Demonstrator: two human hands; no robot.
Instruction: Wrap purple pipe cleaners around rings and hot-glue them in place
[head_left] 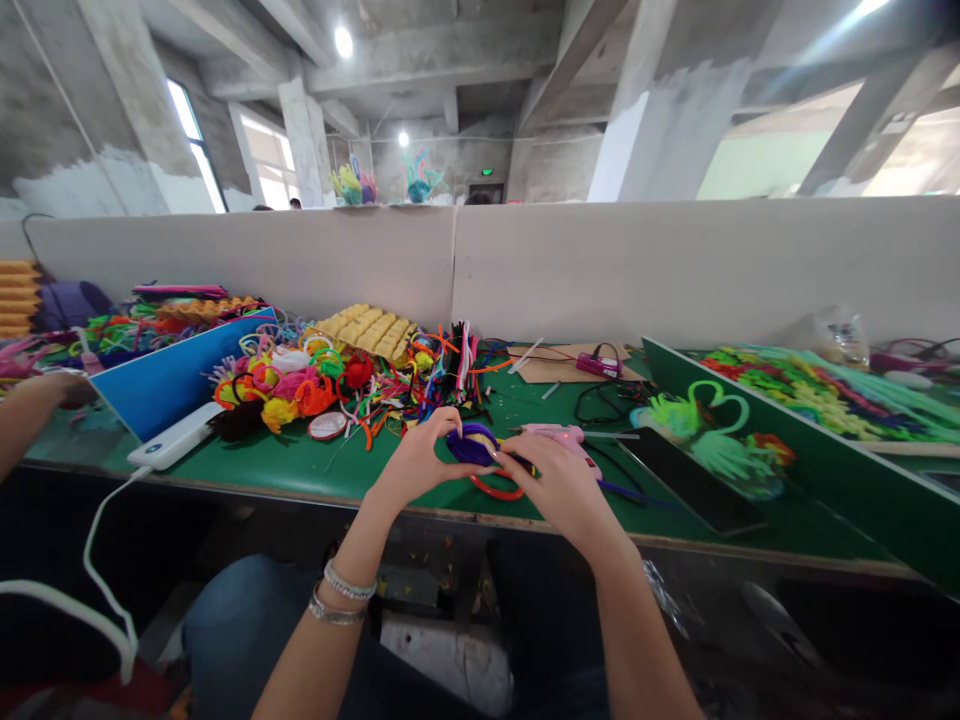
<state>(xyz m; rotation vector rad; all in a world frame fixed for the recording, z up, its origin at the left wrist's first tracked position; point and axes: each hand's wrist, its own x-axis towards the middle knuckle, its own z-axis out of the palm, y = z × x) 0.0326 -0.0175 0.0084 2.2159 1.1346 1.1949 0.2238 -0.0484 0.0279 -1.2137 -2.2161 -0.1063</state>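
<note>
Between my two hands is a small purple coil of fuzzy pipe cleaner [466, 449] with a cream-coloured patch at its middle. My left hand [420, 458] curves round its left side, thumb below and fingers above. From the right, my right hand [546, 484] presses its fingertips to the coil's near edge. A red ring [496, 488] shows just under the coil, partly hidden by my right fingers. Right behind my right hand lies a pink hot glue gun [559, 434] with a small red light.
Left of my hands spreads a heap of colourful pipe-cleaner pieces [300, 385], with a white power bank [176, 437] beside a blue divider [184, 372]. To the right lie a dark phone [690, 482] and green pipe-cleaner swans [724, 440]. Another person's arm [34, 405] reaches in at far left.
</note>
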